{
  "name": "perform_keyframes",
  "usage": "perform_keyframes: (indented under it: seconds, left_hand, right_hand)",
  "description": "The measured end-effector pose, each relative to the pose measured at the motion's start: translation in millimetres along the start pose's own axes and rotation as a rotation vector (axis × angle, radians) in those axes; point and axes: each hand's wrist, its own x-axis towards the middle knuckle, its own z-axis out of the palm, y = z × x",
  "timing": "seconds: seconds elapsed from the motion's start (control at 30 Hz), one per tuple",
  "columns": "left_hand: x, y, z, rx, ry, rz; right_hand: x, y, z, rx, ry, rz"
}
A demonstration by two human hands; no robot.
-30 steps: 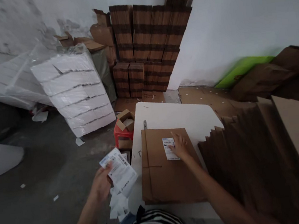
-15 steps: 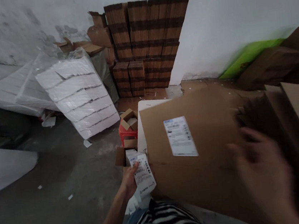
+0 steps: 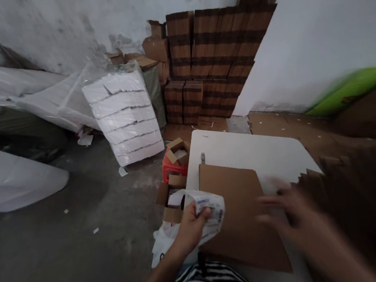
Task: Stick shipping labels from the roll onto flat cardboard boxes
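Head view, contents of my work corner. Item: white table, rounded far corners. On it: flat brown cardboard sheet, lying lengthwise toward me, its upper face plain; just beyond its far left corner, small metal tool.

Item: my left hand, closed, thumb pressing a curled strip of printed labels over the cardboard's near left side. Item: my right hand, motion-blurred, fingers spread, nothing visible in it, over the cardboard's right edge; contact, cannot tell.

Left of table: red stool bearing an open small carton; nearer me, second open carton. Floor: grey, dotted with paper scraps. Far wall: white, stained; against it, banded brown bundles. Left of those: plastic-wrapped white stack, leaning. Right: bright green sheet.
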Motion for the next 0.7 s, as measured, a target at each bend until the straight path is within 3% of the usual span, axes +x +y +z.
perform_keyframes:
  seconds: [0.07,0.17,0.3,0.37,0.47,0.53,0.7]
  left_hand:
    - [-7,-3,2.9,-0.044,-0.044,-0.104]
    - [-10,-3,-6.4,-0.228,-0.076,-0.326]
    - [4,-12,-28.2,-0.514,-0.054,-0.649]
    - [15,-20,-40.0,-0.558,0.003,-0.64]
    - [27,-27,-55.7,-0.589,0.103,-0.504]
    - [31,-24,-59.1,-0.607,0.149,-0.439]
    - [27,-9,-39.5,-0.626,0.14,-0.44]
  right_hand:
    - [-6,-4,17,0.011,-0.108,-0.009]
    - [-16,-2,48,0.016,-0.121,-0.019]
    - [-23,-4,62,0.066,-0.189,-0.222]
    - [-19,-10,52,0.134,-0.224,-0.249]
    - [-3,-16,32,0.268,-0.165,-0.14]
    - [9,-15,30,0.294,-0.159,-0.076]
    - [17,-6,80,0.401,-0.395,0.016]
